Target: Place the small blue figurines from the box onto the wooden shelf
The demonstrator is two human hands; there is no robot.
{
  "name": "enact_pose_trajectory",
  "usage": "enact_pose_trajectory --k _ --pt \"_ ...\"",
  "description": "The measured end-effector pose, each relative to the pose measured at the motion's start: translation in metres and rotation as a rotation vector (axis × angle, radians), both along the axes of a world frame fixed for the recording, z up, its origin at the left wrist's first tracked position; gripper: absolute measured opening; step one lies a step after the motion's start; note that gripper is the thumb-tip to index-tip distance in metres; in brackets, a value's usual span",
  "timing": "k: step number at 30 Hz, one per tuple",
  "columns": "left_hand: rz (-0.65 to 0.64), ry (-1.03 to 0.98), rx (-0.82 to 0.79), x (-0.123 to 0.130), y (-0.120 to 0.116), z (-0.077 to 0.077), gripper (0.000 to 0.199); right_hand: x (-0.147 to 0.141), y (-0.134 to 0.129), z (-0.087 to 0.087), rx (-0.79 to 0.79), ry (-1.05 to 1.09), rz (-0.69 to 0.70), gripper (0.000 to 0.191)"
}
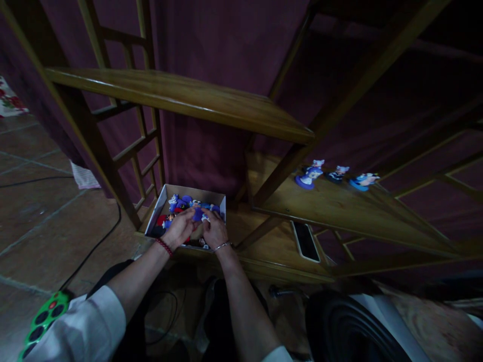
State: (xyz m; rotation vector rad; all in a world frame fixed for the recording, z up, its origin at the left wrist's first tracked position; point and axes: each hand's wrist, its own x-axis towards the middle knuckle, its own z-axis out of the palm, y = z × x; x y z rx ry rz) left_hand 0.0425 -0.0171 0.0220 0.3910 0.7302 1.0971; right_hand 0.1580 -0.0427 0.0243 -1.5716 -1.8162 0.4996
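A white-walled open box [158, 211] on the low wooden shelf holds several small figurines, mostly purple and blue with some red. Both of my hands are inside it. My left hand [181, 229], with a red bead bracelet at the wrist, has its fingers closed at a small figurine with a purple part [197, 214]. From the other side my right hand [215, 232], wearing a silver bangle, pinches at the same figurine. My fingers hide much of its shape. Other figurines, such as a purple and white one [174, 202], lie around it in the box.
Three figurines stand on the raised shelf [332, 201] at right, including a purple one [310, 176]. A phone [305, 241] lies on the lower shelf. Above the box juts a wooden board [181, 100]. A green device [45, 322] with a cable is at lower left.
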Motion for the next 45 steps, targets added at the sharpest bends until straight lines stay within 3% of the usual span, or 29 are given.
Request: enact_pose_trajectory --k 9,26,36,45 --pt "-0.079 -0.042 -0.018 -0.0067 0.0023 -0.0044 0.025 0.0005 0.0002 0.0059 -0.044 0.043 -0.111 0.018" --pt "-0.082 0.019 0.1 -0.0079 0.0011 -0.0054 0.025 0.0005 0.0023 0.0025 -0.069 0.09 -0.148 0.024" --pt "-0.062 -0.005 0.077 -0.0072 0.0003 -0.0041 0.024 -0.0006 0.0032 0.0033 -0.103 0.124 -0.164 0.027" --pt "-0.072 -0.022 0.08 -0.0066 -0.0007 -0.0032 0.036 -0.0013 0.0044 0.0038 -0.103 0.158 -0.182 0.026"
